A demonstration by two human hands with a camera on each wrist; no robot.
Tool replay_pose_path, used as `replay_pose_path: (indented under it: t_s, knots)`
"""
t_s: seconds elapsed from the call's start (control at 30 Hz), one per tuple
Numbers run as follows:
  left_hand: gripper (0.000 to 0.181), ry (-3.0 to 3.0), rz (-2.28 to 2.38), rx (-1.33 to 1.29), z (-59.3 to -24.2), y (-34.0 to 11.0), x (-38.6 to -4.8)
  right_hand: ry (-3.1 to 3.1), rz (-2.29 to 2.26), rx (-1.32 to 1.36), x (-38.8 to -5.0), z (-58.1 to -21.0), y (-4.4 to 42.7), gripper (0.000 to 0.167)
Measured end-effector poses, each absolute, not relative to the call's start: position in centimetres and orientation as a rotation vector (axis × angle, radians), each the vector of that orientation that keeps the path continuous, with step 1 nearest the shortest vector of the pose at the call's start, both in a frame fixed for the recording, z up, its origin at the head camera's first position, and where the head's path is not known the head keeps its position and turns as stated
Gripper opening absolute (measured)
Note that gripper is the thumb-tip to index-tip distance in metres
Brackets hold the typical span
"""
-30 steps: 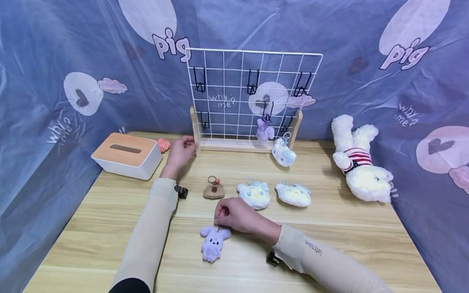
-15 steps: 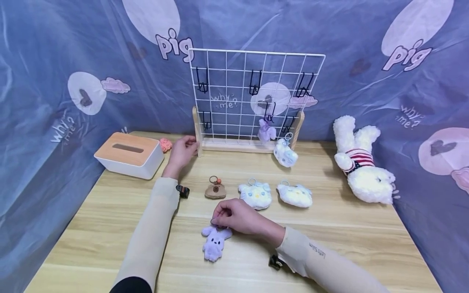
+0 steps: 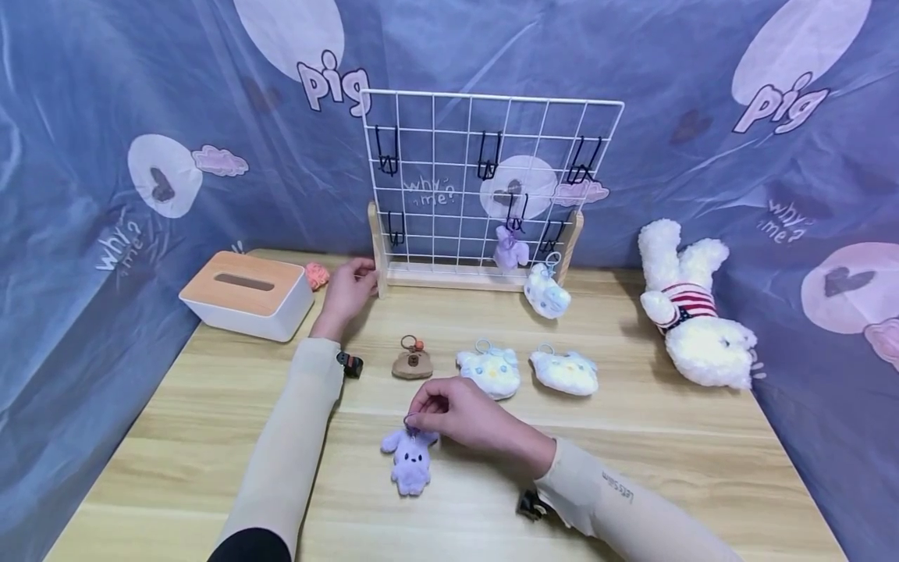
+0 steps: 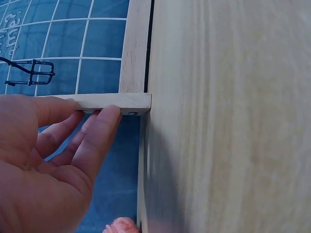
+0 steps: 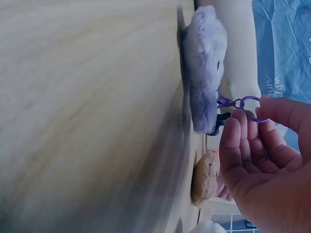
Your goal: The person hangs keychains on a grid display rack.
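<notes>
My right hand (image 3: pixel 463 414) pinches the purple key ring (image 5: pixel 252 98) of a lavender plush bunny keychain (image 3: pixel 411 466) between thumb and fingers. In the right wrist view the bunny is seen edge-on, close to the tabletop. At the back, my left hand (image 3: pixel 346 293) holds the wooden side post (image 4: pixel 114 101) of a white wire grid rack (image 3: pixel 467 183), thumb on one face and fingertips against the other. Several black hooks (image 3: pixel 488 160) are on the grid. A purple plush keychain (image 3: pixel 511 248) hangs from one hook, and a white-and-blue plush keychain (image 3: pixel 546 291) is at the lower right.
Behind my right hand lie a brown plush keychain (image 3: pixel 412 364) and two white plush cat keychains, a left one (image 3: pixel 489 373) and a right one (image 3: pixel 564 373). A tissue box (image 3: pixel 249 295) and pink flower-like thing (image 3: pixel 317 275) stand left, a white plush toy (image 3: pixel 698 312) right.
My right hand has raised the purple ring slightly, and the bunny has swung a little, its head lifting toward the hand. My left hand stays at the post.
</notes>
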State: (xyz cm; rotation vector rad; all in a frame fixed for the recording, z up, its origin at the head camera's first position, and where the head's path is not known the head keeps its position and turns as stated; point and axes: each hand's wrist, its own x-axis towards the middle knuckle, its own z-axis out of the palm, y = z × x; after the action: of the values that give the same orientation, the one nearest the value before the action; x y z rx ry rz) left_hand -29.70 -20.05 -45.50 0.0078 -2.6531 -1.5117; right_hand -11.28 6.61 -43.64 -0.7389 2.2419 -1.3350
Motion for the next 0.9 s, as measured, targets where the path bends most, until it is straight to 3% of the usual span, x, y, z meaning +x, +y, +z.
replay_pose_path:
  t_s: [0.9]
  knots:
    - [0.038, -2.649, -1.566, 0.025, -45.2, -20.1, -29.8, 2.287, -1.417, -0.786, -12.7, -41.4, 7.4, 0.005]
